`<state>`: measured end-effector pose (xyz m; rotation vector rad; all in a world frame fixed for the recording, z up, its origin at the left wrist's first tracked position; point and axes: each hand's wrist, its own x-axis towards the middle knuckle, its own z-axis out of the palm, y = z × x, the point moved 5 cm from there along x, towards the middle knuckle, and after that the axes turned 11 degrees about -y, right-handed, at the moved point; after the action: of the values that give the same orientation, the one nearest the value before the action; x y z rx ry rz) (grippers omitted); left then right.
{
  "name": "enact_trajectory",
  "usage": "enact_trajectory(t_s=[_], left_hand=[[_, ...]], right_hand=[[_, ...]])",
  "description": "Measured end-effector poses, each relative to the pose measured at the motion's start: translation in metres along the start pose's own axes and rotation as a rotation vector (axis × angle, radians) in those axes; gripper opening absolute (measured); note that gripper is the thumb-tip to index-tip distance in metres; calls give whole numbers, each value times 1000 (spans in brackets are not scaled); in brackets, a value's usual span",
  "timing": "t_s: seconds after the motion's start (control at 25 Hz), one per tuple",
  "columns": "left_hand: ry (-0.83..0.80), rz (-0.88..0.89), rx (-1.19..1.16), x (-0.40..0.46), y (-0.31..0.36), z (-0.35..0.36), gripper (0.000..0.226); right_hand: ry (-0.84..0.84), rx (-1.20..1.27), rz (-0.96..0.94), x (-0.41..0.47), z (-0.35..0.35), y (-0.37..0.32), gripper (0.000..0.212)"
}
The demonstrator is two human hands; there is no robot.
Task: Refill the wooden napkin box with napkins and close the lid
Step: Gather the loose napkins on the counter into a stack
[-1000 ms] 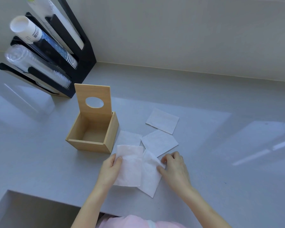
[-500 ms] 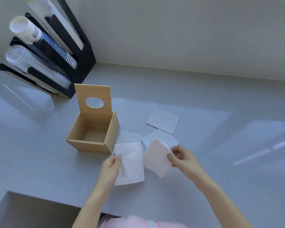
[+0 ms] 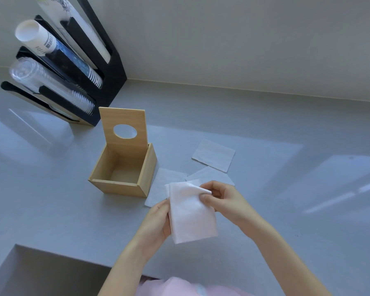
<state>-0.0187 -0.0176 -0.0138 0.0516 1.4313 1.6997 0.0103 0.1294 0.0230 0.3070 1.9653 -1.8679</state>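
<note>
The wooden napkin box (image 3: 118, 186) stands on the grey counter, its inside bare, and its lid (image 3: 123, 129) with an oval hole is swung upright at the back. Just right of the box, above the counter, both hands hold white napkins (image 3: 190, 214) stacked together. My left hand (image 3: 156, 221) grips their left edge, and my right hand (image 3: 222, 197) pinches the top right corner. Three more napkins lie flat on the counter: one (image 3: 214, 155) farthest back, one (image 3: 209, 175) behind my right hand, one (image 3: 161, 184) beside the box.
A black rack (image 3: 107, 67) with sleeves of paper and clear plastic cups stands at the back left against the wall. The counter (image 3: 286, 210) has a cut-out edge (image 3: 51, 257) at the near left.
The right hand lifted its napkin and brought it left onto the napkin in the left hand. Both napkins left the counter and are now held together.
</note>
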Motion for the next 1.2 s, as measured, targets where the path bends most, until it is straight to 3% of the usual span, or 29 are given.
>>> enact_trajectory(t_s=[0.32,0.76,0.92,1.04,1.2], left_hand=[[-9,-23,-129,1,-4,2,44],[45,-43,-49,3,-10,-5,25],[115,-65,-69,3,-9,-13,24],[145,-65,-76,3,-6,-14,24],[175,-75,-71,3,-7,-14,24]], right_hand=[[130,-229,34,8,-3,12,12],[205,-187,36,21,-12,21,5],[483,-489,170,30,-52,29,31],[493,-772,352,39,-61,38,53],[486,-791,416,50,-60,41,51]])
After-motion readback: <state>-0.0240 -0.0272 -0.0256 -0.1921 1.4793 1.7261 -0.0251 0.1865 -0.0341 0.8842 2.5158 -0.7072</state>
